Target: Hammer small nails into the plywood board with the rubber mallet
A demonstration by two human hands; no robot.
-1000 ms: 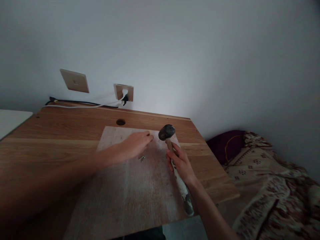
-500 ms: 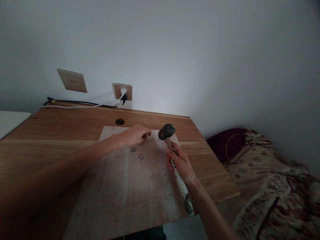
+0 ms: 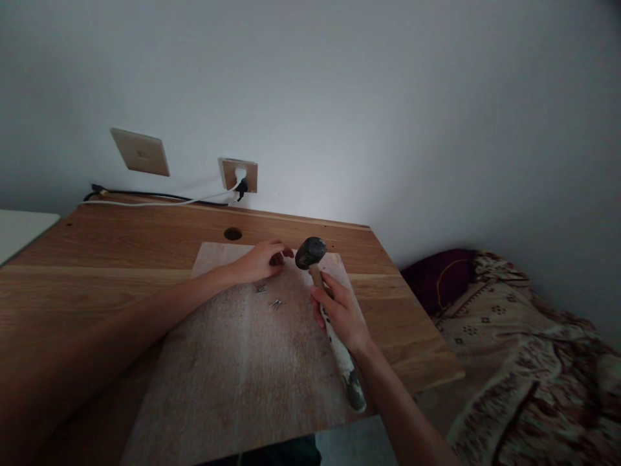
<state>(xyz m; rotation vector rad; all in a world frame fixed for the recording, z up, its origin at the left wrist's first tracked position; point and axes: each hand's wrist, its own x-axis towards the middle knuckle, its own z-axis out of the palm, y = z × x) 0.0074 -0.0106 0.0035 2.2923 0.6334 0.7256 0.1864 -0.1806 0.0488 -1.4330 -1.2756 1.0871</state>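
My right hand point(image 3: 339, 309) is wrapped round the upper part of a hammer's handle. The hammer point(image 3: 343, 362) has a thick, dark head and a pale, paint-worn wooden handle pointing down toward me. Its head hangs just right of my left hand point(image 3: 264, 261). That hand rests near the far edge of a worn wooden board point(image 3: 252, 362), fingers curled and the fingertips close together. Whatever they may hold is too small to make out. Two little groups of metal nails, the nearer nails point(image 3: 275, 304) and the farther nails point(image 3: 261, 289), lie on the board below my left hand.
The board lies on a wooden desk point(image 3: 121, 243) with a round cable hole point(image 3: 233, 233). Behind, cables point(image 3: 165, 199) run to a wall socket point(image 3: 239, 175). To the right is a patterned blanket point(image 3: 524, 349). A white surface point(image 3: 26, 230) stands at far left.
The hammer has shifted left, its head now nearer my left fingers. My left index finger has straightened a little, while that hand stays at about the same spot.
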